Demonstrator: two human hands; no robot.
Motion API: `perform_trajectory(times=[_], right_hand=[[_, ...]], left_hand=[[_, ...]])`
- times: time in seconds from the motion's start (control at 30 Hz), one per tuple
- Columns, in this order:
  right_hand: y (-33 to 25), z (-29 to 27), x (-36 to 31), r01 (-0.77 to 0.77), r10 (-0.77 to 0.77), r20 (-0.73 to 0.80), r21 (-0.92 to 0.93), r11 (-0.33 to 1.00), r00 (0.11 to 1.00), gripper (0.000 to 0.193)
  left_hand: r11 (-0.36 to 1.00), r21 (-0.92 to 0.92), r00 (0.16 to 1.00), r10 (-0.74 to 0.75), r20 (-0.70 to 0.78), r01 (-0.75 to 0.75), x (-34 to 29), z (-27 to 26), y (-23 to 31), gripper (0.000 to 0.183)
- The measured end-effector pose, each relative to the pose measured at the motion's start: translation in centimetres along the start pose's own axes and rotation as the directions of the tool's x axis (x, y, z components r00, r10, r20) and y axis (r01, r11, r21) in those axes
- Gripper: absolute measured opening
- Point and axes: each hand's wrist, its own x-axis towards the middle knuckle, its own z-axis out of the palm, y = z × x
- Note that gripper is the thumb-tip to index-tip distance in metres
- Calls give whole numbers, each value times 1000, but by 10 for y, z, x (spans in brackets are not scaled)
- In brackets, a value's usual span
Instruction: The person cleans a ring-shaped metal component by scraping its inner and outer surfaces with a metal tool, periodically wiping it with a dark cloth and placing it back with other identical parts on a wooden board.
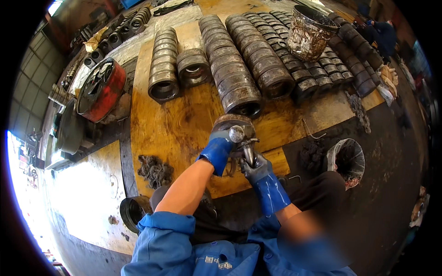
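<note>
My right hand (256,168), in a blue glove with a dark grey palm, is closed round the tubular handle of a silvery metal tool (248,152). The tool's rounded end (236,134) lies over a brown-stained metal ring (232,120) in front of me. My left hand (220,146), gloved the same way, is at the left side of the ring and tool. Its fingers look curled, but they are partly hidden, and I cannot tell which of the two they grip. Just beyond the ring ends a row of metal cylinders (232,73).
More cylinder rows (164,60) stand on the stained yellow board (184,124). A grimy bucket (309,39) rests on the right-hand rows. Grey fibre wads (155,170), a lined bin (346,161), a loose ring (133,214) and a red drum (108,92) surround me. A person (382,37) is far right.
</note>
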Motion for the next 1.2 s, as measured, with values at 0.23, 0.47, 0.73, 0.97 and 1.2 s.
perform_trajectory(times=[0.23,0.47,0.73,0.97,1.2], right_hand=[[-32,-6,-3,-328,336,84,-94,940,938,18],[-16,-2,3,-245,220,108,394,886,969,23],[-25,-22,4,-421,350,248,347,838,903,20],[-49,-31,7,-87,49,224,166,982,973,23],[-13,-9,6,-397,392,151,-3,918,907,23]], left_hand=[[1000,4,1000,-2,16,2,-4,4,1,25],[1000,11,1000,24,7,-24,12,-4,9,25],[1000,8,1000,19,6,-20,13,8,-1,25],[1000,-13,1000,28,-1,-28,19,3,0,25],[1000,-15,1000,26,4,-26,17,4,-2,25]])
